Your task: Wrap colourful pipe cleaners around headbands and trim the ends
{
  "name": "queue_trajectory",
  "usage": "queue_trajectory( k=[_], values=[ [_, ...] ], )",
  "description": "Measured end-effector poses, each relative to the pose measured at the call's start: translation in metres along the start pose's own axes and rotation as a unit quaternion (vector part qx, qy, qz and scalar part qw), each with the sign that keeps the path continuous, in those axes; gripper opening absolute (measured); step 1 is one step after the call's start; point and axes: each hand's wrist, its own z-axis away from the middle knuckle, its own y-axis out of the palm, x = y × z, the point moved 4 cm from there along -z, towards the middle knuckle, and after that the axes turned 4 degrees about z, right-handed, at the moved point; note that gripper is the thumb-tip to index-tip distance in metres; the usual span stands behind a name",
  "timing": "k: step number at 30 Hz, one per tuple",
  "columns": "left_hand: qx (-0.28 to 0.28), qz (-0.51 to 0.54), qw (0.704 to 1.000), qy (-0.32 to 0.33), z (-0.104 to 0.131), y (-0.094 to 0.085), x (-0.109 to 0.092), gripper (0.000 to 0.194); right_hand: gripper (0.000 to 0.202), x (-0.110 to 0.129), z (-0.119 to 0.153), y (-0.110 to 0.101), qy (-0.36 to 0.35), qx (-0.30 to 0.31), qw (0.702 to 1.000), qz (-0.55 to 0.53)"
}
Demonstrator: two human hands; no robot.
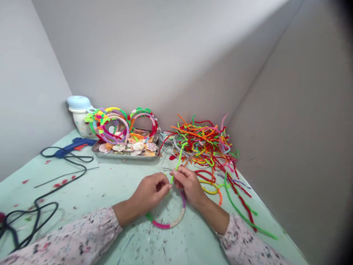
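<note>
Near the middle of the table, my right hand [189,184] pinches a bright green pipe cleaner [180,154], whose free end points up and away from me. My left hand [151,191] meets it from the left, thumb and fingers pressed together at the hoop's upper part; the exact grip there is hidden. Below both hands hangs a hoop [164,225] wrapped in green, magenta, cream and purple sections. Its top is covered by my fingers.
A metal tray [127,156] of seashells carries several finished colourful hoops [114,129]. Tangled pipe cleaners [204,140] lie at the back right. A blue glue gun [73,146] with a black cord [37,200] and a white cup [81,121] stand left.
</note>
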Motion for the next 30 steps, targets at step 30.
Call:
queue_trajectory(
  k=[30],
  values=[
    [-0.008,0.082,0.996,-0.033,-0.0013,-0.0006,0.008,0.026,0.022,-0.007,-0.0065,-0.0064,0.027,-0.082,0.985,-0.153]
  ],
)
